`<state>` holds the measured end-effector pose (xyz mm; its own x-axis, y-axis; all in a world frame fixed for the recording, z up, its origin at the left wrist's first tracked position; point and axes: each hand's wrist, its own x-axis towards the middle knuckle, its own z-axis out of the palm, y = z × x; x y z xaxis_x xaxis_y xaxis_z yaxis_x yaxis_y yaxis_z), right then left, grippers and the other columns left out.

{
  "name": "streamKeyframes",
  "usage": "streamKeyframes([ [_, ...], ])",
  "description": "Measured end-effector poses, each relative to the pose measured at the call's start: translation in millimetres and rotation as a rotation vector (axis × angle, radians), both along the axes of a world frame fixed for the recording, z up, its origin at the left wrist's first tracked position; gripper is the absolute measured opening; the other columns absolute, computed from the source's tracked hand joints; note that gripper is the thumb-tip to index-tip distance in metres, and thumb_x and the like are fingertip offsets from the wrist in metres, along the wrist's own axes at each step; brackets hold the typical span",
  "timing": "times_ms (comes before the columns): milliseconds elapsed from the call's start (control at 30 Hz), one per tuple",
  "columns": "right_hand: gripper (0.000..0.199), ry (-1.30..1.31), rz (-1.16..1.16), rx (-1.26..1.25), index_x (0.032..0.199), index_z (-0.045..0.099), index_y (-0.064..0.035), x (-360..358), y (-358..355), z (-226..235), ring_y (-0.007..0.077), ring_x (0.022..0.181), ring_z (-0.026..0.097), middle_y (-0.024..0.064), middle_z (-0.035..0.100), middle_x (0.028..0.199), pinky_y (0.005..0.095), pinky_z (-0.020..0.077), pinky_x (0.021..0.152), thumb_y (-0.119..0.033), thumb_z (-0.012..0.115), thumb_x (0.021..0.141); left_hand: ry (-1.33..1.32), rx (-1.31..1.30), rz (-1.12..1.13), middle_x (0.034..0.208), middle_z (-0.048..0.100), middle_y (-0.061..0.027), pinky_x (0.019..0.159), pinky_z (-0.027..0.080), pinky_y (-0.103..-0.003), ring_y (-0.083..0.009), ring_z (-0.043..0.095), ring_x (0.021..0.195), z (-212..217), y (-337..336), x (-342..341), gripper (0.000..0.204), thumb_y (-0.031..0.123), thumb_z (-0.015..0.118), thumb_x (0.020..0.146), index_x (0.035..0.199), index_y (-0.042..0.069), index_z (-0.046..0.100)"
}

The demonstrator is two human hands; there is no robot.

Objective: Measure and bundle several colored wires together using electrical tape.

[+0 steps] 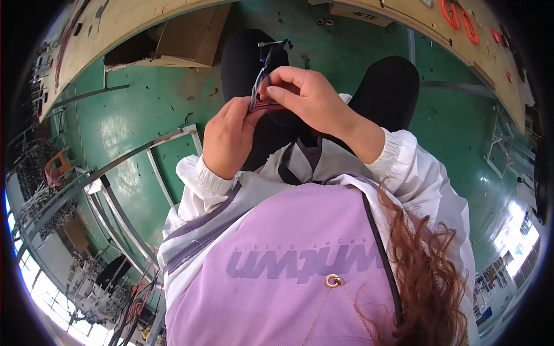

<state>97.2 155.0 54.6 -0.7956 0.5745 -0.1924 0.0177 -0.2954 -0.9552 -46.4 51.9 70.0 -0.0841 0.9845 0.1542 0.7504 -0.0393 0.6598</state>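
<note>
A small bundle of thin wires (256,92) in grey, blue and red is held over my lap. My left hand (229,134) is closed on the bundle, thumb and fingers pinching it from the left. From the right, my right hand (303,95) pinches the same wires with thumb and forefinger. Above the fingers the wires run up to a dark stretch with small connectors (274,45) at its far end. Red strands cross between the two hands. The exact spot between the right fingertips is partly hidden.
A wooden workbench edge (156,18) curves across the far side, with orange-red loops (459,22) on its right. Beneath it sits an open cardboard box (193,36). A metal frame (153,141) stands at my left, near hanging wire bundles (135,305). The floor (450,121) is green.
</note>
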Motion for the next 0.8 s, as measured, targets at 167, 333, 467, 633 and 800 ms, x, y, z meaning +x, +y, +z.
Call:
streamKeyframes([
  [167, 0.012, 0.033, 0.008, -0.114, 0.093, 0.057, 0.0017, 4, 1, -6, 0.0072, 0.079, 0.055, 0.0026, 0.059, 0.085, 0.0203, 0.0460, 0.072, -0.009, 0.053, 0.087, 0.113, 0.077, 0.013, 0.073, 0.055, -0.0089, 0.051, 0.044, -0.035, -0.0294, 0.056, 0.062, -4, -2, 3, 0.013, 0.011, 0.059, 0.080, 0.088, 0.005, 0.052],
  [333, 0.024, 0.103, 0.113, -0.642, 0.096, 0.058, -0.0008, -1, 10, -9, 0.0080, 0.077, 0.056, 0.0034, 0.060, 0.088, 0.0222, 0.0455, 0.071, -0.023, 0.055, 0.088, 0.197, 0.069, -0.010, 0.071, 0.056, -0.0076, 0.047, 0.044, -0.034, -0.0273, 0.056, 0.059, -5, -5, 1, 0.014, 0.012, 0.059, 0.081, 0.092, 0.007, 0.052],
  [467, 0.026, 0.118, -0.030, -0.572, 0.091, 0.056, -0.0026, -10, 7, -10, 0.0089, 0.075, 0.057, 0.0019, 0.057, 0.082, 0.0236, 0.0461, 0.067, -0.028, 0.053, 0.089, 0.201, 0.059, 0.005, 0.070, 0.056, -0.0075, 0.047, 0.043, -0.034, -0.0274, 0.056, 0.058, -4, -4, 4, 0.013, 0.011, 0.059, 0.080, 0.091, 0.008, 0.052],
  [633, 0.023, -0.017, 0.104, -0.110, 0.088, 0.051, -0.0021, 0, 9, -17, 0.0092, 0.067, 0.058, 0.0022, 0.056, 0.078, 0.0212, 0.0463, 0.056, -0.024, 0.049, 0.092, 0.169, -0.163, -0.048, 0.068, 0.056, -0.0077, 0.046, 0.042, -0.036, -0.0285, 0.056, 0.057, -7, -7, 1, 0.011, 0.014, 0.058, 0.080, 0.079, 0.007, 0.049],
  [800, 0.021, -0.179, 0.204, 0.016, 0.086, 0.051, -0.0009, 2, 15, -19, 0.0099, 0.055, 0.057, 0.0021, 0.055, 0.069, 0.0219, 0.0446, 0.049, -0.021, 0.050, 0.091, 0.259, -0.071, -0.178, 0.062, 0.054, -0.0058, 0.046, 0.042, -0.037, -0.0272, 0.056, 0.055, -21, 0, -1, 0.012, 0.015, 0.056, 0.080, 0.075, 0.007, 0.049],
])
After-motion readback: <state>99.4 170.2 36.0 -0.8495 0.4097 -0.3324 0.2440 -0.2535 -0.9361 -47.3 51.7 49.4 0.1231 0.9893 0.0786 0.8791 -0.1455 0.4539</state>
